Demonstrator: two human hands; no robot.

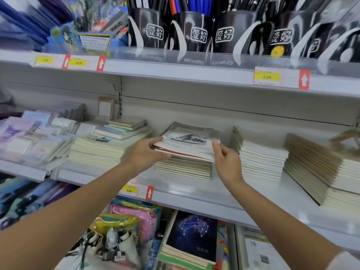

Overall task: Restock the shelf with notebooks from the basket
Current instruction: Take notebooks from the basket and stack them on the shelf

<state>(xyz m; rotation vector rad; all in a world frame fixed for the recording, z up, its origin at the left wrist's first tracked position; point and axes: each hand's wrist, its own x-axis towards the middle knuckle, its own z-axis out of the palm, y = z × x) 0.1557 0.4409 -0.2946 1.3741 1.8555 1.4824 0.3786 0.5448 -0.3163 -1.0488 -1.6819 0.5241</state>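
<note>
Both my bare forearms reach up from the bottom of the view to the middle shelf (194, 193), hands on a thin bundle of notebooks (187, 146).

I see my left hand (145, 154) gripping the bundle's left edge, thumb on top and fingers (164, 156) curled underneath. My right hand (227, 160) pinches the right edge, its fingers (215, 144) bent at the corner. The notebooks lie slightly tilted on top of a lower stack (184, 170) on that shelf, between a left pile (97, 151) and a right pile (261, 158) of cream-edged books. Black pen cups (153, 30) stand on the shelf above.
</note>
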